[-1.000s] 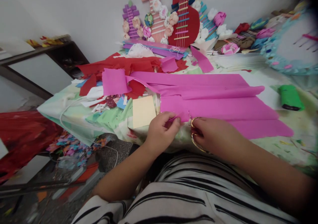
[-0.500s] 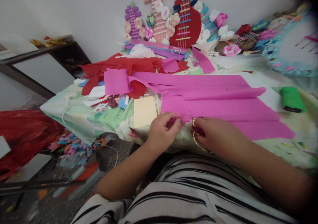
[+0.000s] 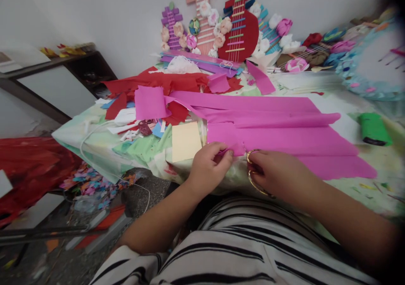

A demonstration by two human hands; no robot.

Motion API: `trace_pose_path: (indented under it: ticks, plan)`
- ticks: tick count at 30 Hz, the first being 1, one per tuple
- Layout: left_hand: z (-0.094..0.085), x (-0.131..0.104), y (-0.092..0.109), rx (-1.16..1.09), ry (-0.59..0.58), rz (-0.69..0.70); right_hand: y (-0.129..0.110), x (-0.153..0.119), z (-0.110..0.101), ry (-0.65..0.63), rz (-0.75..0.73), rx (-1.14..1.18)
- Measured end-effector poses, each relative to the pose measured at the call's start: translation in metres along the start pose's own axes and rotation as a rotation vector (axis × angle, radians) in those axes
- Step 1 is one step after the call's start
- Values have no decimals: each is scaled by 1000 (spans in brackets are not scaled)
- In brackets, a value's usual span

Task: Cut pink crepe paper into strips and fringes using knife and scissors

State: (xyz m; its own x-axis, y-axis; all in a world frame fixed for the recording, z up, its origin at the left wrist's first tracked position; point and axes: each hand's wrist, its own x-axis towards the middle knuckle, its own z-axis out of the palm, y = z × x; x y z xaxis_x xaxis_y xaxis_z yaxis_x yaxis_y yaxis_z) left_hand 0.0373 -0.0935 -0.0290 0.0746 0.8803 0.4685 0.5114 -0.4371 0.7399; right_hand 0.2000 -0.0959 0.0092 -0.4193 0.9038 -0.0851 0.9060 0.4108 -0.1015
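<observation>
A long sheet of pink crepe paper lies creased across the table in front of me. My left hand pinches its near edge between thumb and fingers. In my right hand is a pair of scissors with gold-coloured handles, fingers through the loops. The blades point away from me at the paper's near edge, close to my left fingertips; most of their length is hard to see. Left of my left hand lies a cream card square. A pink curled piece of crepe paper rests farther left.
Red crepe paper and white string lie behind the pink sheet. Decorated paper instruments, among them a red guitar, lean on the wall. A green object sits at the right. A dark shelf stands at the left.
The whole view has shifted slightly. Both hands keep about the same place on the paper, with the scissors still at its near edge.
</observation>
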Motion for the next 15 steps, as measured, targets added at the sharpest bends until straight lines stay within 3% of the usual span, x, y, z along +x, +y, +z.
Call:
trace_pose_path:
  ticks: [8,15]
  plan:
    - [1,0,1,9,-5,-10,-1,-5,2,7,-70,11]
    - [1,0,0,31,-5,3,3,-1,-2,-10,86,13]
